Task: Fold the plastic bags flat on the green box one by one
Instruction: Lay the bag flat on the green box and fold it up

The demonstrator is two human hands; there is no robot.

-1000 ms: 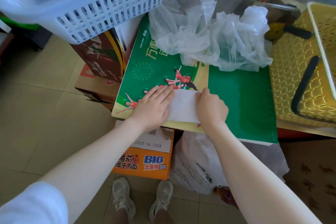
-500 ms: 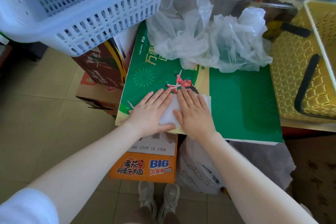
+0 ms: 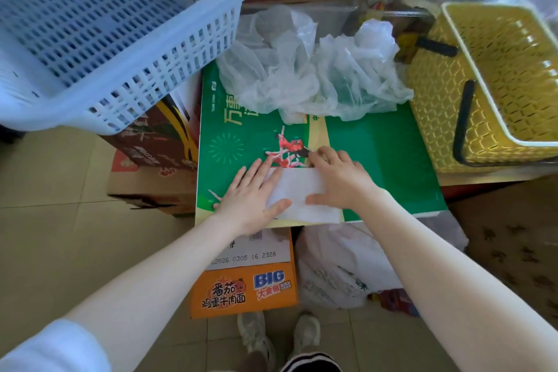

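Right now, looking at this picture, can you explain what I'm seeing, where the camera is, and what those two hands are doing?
No machine here: a person wears a camera on the head, looking forward and down, so you see their own arms and shoes. The left hand lies flat with straight fingers on a folded white plastic bag, and the right hand presses its other side. The bag lies near the front edge of a green box. Behind it sits a pile of crumpled clear plastic bags, not yet folded. A blue basket is at the left, a yellow basket at the right. Nothing is lifted; both hands only press.
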